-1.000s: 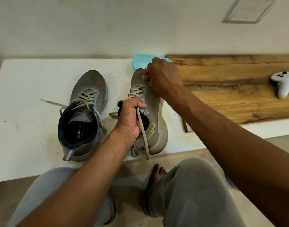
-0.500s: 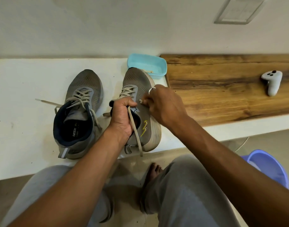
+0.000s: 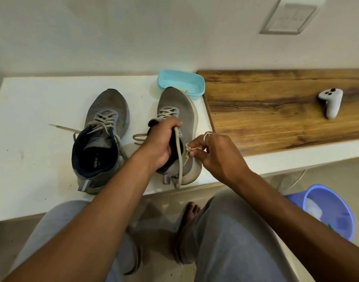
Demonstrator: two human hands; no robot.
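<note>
Two hands busy: left hand grips the shoe, right hand pinches a wad; tub beyond holds specks.

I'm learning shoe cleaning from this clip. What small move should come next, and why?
Probably press the white wad onto the shoe by its yellow logo and wipe: the right hand pinches it just beside that spot, and the left hand grips the shoe, steadying it.

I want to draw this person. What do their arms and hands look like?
The left arm and right arm are bare, with no sleeves, watch or bracelet showing. The right hand has a thin pale ring round one finger. The left hand wears nothing. No gloves.
</note>
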